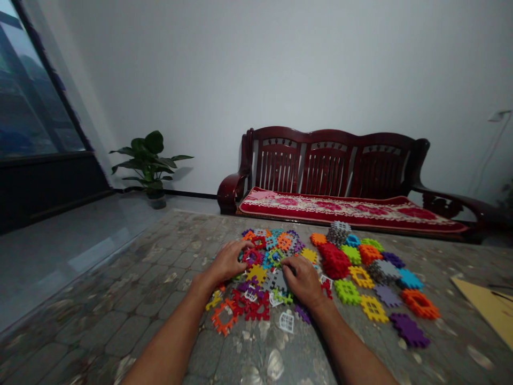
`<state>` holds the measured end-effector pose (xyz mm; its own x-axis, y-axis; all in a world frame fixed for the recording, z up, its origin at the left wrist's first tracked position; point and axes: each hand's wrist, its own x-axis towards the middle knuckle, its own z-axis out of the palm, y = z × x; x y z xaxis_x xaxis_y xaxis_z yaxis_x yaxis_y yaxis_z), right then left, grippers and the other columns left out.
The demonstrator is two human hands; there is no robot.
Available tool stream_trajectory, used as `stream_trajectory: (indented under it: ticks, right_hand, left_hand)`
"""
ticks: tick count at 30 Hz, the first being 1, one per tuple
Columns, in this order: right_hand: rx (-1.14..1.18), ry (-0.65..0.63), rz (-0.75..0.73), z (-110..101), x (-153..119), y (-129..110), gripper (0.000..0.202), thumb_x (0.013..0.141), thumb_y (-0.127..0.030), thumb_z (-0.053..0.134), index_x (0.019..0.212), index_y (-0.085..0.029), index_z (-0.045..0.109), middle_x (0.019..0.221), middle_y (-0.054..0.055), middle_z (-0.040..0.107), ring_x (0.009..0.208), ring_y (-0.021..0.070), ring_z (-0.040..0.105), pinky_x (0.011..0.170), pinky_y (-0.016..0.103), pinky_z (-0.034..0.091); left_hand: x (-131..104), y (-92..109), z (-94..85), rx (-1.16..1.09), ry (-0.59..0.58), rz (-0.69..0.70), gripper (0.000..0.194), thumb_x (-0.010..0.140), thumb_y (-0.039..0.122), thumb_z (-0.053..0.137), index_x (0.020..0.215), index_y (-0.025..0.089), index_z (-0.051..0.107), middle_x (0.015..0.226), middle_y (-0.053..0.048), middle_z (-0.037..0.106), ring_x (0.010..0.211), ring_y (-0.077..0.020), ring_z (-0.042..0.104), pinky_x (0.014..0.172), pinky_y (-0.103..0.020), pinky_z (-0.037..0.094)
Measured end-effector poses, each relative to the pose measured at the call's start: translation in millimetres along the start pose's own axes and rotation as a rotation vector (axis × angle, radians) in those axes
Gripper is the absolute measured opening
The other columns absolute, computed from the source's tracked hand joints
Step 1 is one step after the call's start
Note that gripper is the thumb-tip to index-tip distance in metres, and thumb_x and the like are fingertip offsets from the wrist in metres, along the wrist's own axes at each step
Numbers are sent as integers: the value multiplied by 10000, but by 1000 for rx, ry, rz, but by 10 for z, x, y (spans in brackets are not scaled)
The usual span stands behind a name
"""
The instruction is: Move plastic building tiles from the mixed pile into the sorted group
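1. Pieces of toothed, seemingly plastic construction set lie in a loose, mixed pile [256, 274] on the desk [100, 305], between and in front of my hands.
2. My left hand [230, 261] is arched at a red ring piece [253, 263], thumb apart from the fingers; I cannot tell whether it grips. My right hand [303, 280] is curled beside a light-green frame [271, 253], and its fingertips are too hidden to say what they hold.
3. I judge each piece light and fairly stiff, perhaps a little slick on the flats. The notched rims should give the best purchase, thumb against one edge and fingers against the opposite one.
4. The white window piece [286, 322] has thin bars and looks the most delicate; I would pinch its outer border.
5. Shapes vary: an open orange ring [217, 320], a yellow lattice [374, 309], a solid purple plate [409, 329].
6. To my right, a red stack [335, 261] and a grey stack [339, 233] show layered, serrated sides.
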<state>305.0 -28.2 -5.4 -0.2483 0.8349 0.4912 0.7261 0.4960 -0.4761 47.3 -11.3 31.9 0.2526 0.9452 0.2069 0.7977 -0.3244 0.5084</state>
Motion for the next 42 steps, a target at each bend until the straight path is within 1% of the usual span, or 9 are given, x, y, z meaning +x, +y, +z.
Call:
stream_trajectory:
  ticks: [6,10,13,16,21,29,32,38,42]
  right_hand:
    - [-7,-9,-5,-14,1,-12,205,868,-196,520,925,-226,714,915,34,729,907,202,627,854,312,439]
    - [-5,-10,-3,-18,1,-11,201,861,-184,529,924,-227,716,915,34,729,914,198,629,857,308,435]
    - [-8,-12,-1,-8,-2,-5,201,862,-183,530,920,-231,716,901,33,724,909,196,626,858,304,437]
    - [-8,0,15,7,-5,-2,197,857,-181,537,916,-234,718,903,31,721,910,194,626,863,301,438]
    - [-2,16,20,17,-8,-6,190,842,-175,556,904,-250,720,887,22,722,899,190,628,850,297,441]
    - [3,24,9,11,-6,-8,184,841,-168,560,901,-247,715,889,24,727,892,188,634,840,290,450]
    - [6,20,7,13,-6,-5,194,838,-162,556,910,-247,715,897,26,730,896,190,637,844,293,456]
    - [15,14,9,10,-6,-10,196,837,-158,558,911,-246,716,904,32,732,903,196,642,848,300,467]
    - [26,21,6,8,-9,-9,200,838,-144,554,907,-243,714,910,28,731,897,188,642,845,288,465]
  left_hand:
    - [24,-221,-36,-53,92,-86,510,653,89,616,1142,234,617,1097,-28,694,987,-206,634,924,-321,469]
    - [31,-288,-48,-85,143,-87,512,645,60,580,1127,231,603,1156,-29,662,1057,-203,610,969,-331,457]
    - [29,-290,-58,-88,128,-72,503,650,68,572,1124,235,600,1169,-34,648,1087,-209,595,992,-341,448]
    - [32,-311,-51,-87,112,-69,483,666,95,572,1128,233,601,1157,-40,648,1060,-213,604,977,-342,458]
    - [60,-383,4,-119,106,-111,486,647,154,620,1128,221,608,1174,-53,645,1077,-234,609,961,-352,473]
    - [61,-285,-7,-145,95,-118,486,620,182,652,1106,183,642,1155,-84,679,1075,-248,621,978,-370,459]
    - [57,-248,-23,-185,81,-144,469,638,231,660,1105,185,653,1142,-74,695,1052,-251,633,954,-368,473]
    - [49,-211,-33,-179,91,-171,305,732,267,568,1006,196,683,1009,-44,730,906,-224,666,859,-332,499]
    - [49,-229,-9,-139,127,-182,354,734,254,552,1061,192,674,963,-41,725,778,-196,663,785,-312,500]
